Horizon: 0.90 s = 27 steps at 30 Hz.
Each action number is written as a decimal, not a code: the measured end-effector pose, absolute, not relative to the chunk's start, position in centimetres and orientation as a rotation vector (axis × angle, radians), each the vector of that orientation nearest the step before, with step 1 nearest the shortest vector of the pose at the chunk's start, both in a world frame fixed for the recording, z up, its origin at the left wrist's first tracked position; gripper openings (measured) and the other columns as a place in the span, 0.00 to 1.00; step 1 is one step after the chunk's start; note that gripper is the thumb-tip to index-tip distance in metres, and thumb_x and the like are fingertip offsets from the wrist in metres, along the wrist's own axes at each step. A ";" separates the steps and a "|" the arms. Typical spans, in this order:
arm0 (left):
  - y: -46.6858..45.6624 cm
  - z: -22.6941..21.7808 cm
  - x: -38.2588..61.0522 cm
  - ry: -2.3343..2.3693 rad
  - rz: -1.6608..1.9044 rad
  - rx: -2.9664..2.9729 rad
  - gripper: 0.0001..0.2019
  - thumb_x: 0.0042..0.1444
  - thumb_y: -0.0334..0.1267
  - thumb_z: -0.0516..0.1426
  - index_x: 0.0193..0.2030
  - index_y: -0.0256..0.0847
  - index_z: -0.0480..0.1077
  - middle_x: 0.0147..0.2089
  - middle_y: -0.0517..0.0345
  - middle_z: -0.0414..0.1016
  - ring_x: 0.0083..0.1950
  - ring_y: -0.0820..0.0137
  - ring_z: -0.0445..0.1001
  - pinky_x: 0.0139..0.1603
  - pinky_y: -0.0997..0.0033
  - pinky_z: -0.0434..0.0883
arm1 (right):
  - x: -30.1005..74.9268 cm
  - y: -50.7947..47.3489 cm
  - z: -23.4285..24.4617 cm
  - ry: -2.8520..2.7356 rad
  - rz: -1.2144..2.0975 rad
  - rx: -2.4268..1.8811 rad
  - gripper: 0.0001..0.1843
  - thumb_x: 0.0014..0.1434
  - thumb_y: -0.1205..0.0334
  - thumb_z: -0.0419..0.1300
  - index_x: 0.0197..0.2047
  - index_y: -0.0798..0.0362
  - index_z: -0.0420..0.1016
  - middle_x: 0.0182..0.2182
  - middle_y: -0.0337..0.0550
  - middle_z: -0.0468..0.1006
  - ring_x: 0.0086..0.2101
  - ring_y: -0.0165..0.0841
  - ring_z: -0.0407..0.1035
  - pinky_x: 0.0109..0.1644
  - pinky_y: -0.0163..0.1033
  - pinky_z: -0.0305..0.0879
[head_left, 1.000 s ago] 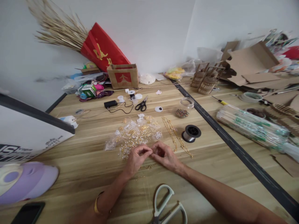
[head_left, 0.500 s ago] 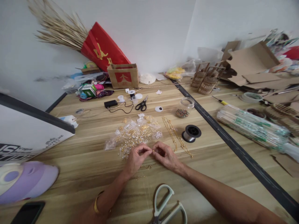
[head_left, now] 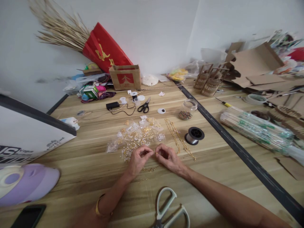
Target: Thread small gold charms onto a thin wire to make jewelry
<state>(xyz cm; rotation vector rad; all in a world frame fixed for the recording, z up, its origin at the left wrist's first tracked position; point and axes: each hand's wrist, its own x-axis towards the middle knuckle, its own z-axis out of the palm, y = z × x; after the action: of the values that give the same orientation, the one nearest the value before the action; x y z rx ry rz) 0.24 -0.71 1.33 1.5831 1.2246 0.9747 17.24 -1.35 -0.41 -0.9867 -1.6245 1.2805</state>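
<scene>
Phone [head_left: 28,217] lay toward the near left corner of the table [head_left: 83,180], just short of a purple case [head_left: 35,180], with a white box [head_left: 35,136] beyond it along the left edge. Toward the far edge, dry stalks [head_left: 64,30] stuck out of a tilted red bag [head_left: 106,52], which leaned behind an upright paper bag [head_left: 125,83]. Nearer than these sat a black adapter [head_left: 112,105] with its cord. A spread of beads [head_left: 133,145], clear, white and gold, lay partly on plastic bags, reaching right up to the left hand [head_left: 140,158]. That hand's thumb and forefinger met at the tips; I could not tell whether anything thin was pinched there. Black scissors [head_left: 143,108] lay beyond the beads. Below the hands, toward the near edge, lay a short chain [head_left: 150,170]. A gold bit [head_left: 156,153], tiny and hard to make out, was just off the left fingertips, pinched between thumb and finger of the right hand [head_left: 167,157]. Large scissors [head_left: 159,218], handles spread, lay at the near edge. Right of the hands came a gold necklace [head_left: 175,137], a clear jar [head_left: 186,115] of mixed beads, and a spool [head_left: 196,133] on its flat side. Bagged sticks [head_left: 251,123] lay toward the right edge.
</scene>
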 end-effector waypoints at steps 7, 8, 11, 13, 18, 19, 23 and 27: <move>-0.2 1.3 -0.6 1.295 1.050 1.478 0.06 0.49 0.38 0.59 0.27 0.37 0.71 0.27 0.59 0.73 0.30 0.72 0.70 0.33 0.75 0.67 | 17.3 -1.2 -0.8 -1.581 1.317 -0.970 0.13 0.57 0.52 0.57 0.33 0.54 0.65 0.21 0.33 0.61 0.22 0.26 0.54 0.24 0.32 0.51; -0.2 1.5 -0.7 1.293 1.059 1.450 0.07 0.49 0.38 0.59 0.28 0.37 0.71 0.27 0.59 0.73 0.30 0.72 0.70 0.34 0.75 0.67 | 17.3 -1.2 -0.9 -1.581 1.318 -0.971 0.12 0.57 0.52 0.57 0.33 0.54 0.65 0.20 0.33 0.60 0.22 0.26 0.54 0.24 0.32 0.51; -0.1 2.0 -0.7 1.264 1.083 1.354 0.08 0.49 0.40 0.60 0.29 0.37 0.70 0.27 0.59 0.73 0.31 0.72 0.71 0.37 0.74 0.69 | 17.3 -1.2 -1.0 -1.585 1.317 -0.975 0.11 0.58 0.54 0.56 0.33 0.54 0.65 0.20 0.33 0.60 0.21 0.25 0.53 0.24 0.32 0.50; -0.1 2.3 -0.7 1.253 1.097 1.296 0.09 0.48 0.41 0.60 0.29 0.36 0.70 0.27 0.58 0.74 0.31 0.72 0.72 0.37 0.73 0.70 | 17.3 -1.2 -1.0 -1.600 1.302 -0.988 0.11 0.58 0.54 0.56 0.33 0.54 0.65 0.20 0.33 0.61 0.21 0.25 0.53 0.24 0.32 0.50; 0.0 2.2 -0.7 1.188 1.108 1.234 0.10 0.48 0.42 0.60 0.29 0.36 0.69 0.27 0.57 0.74 0.30 0.72 0.71 0.36 0.72 0.70 | 17.3 -1.3 -0.6 -1.635 1.291 -1.030 0.12 0.56 0.53 0.58 0.33 0.54 0.66 0.21 0.34 0.62 0.21 0.25 0.55 0.23 0.31 0.50; 0.1 2.2 -0.8 1.171 1.101 1.238 0.10 0.49 0.42 0.60 0.29 0.36 0.70 0.27 0.57 0.74 0.30 0.72 0.71 0.36 0.73 0.70 | 17.4 -1.3 -0.6 -1.636 1.293 -1.039 0.13 0.56 0.52 0.58 0.33 0.54 0.66 0.21 0.34 0.62 0.21 0.25 0.55 0.23 0.31 0.51; 0.0 2.7 -1.0 1.124 1.003 1.302 0.09 0.49 0.41 0.60 0.30 0.36 0.71 0.28 0.57 0.74 0.31 0.71 0.71 0.36 0.73 0.69 | 17.6 -1.2 -0.6 -1.613 1.288 -1.082 0.15 0.58 0.49 0.55 0.34 0.54 0.67 0.21 0.34 0.62 0.23 0.26 0.56 0.25 0.32 0.52; -0.3 3.6 -1.1 1.119 0.954 1.399 0.07 0.49 0.39 0.60 0.28 0.36 0.72 0.27 0.58 0.73 0.31 0.72 0.70 0.34 0.75 0.68 | 17.8 -1.1 -0.4 -1.533 1.262 -1.094 0.17 0.59 0.47 0.53 0.36 0.54 0.68 0.26 0.38 0.66 0.24 0.27 0.58 0.27 0.33 0.55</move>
<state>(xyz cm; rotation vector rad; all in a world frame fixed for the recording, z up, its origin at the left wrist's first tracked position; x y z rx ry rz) -1.10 -0.29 3.55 1.3993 1.1186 0.9541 17.77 -1.13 -0.42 -1.0940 -1.5335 1.2624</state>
